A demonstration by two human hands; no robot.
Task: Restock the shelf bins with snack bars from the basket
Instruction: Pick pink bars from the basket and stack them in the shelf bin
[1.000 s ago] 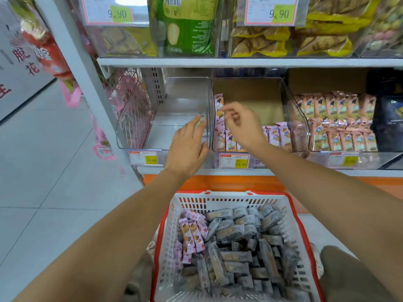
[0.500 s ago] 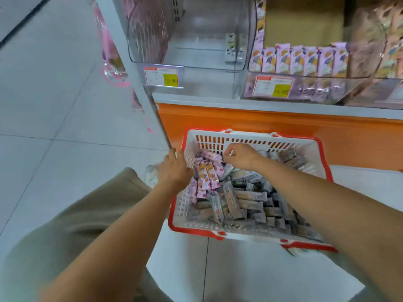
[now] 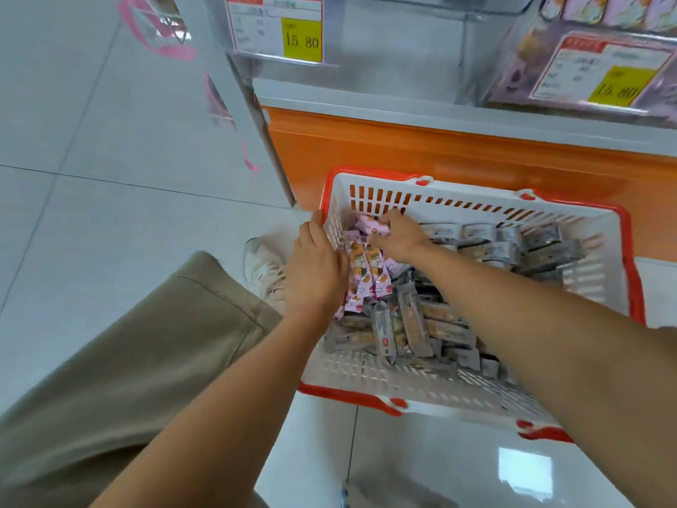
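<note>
A white basket with a red rim [image 3: 476, 397] stands on the floor, holding several grey-wrapped snack bars [image 3: 414, 317] and a cluster of pink-wrapped bars [image 3: 370, 273] at its left end. My left hand [image 3: 317, 265] lies over the basket's left rim beside the pink bars, fingers fairly straight. My right hand [image 3: 397, 234] reaches down into the pink bars with curled fingers around one of them [image 3: 372, 224]. Above, a clear shelf bin [image 3: 395, 38] with nothing visible inside sits left of a bin of pink bars [image 3: 600, 12].
An orange shelf base [image 3: 439, 152] runs behind the basket. Price tags reading 15.80 [image 3: 278, 29] hang on the bin fronts. My knee in khaki trousers [image 3: 146, 342] and a shoe [image 3: 263, 269] are left of the basket on the tiled floor.
Both hands came down from the shelf bins to the basket. The view tilted down. My right hand has dug into the pink bars and my left hand slid further over the rim.
</note>
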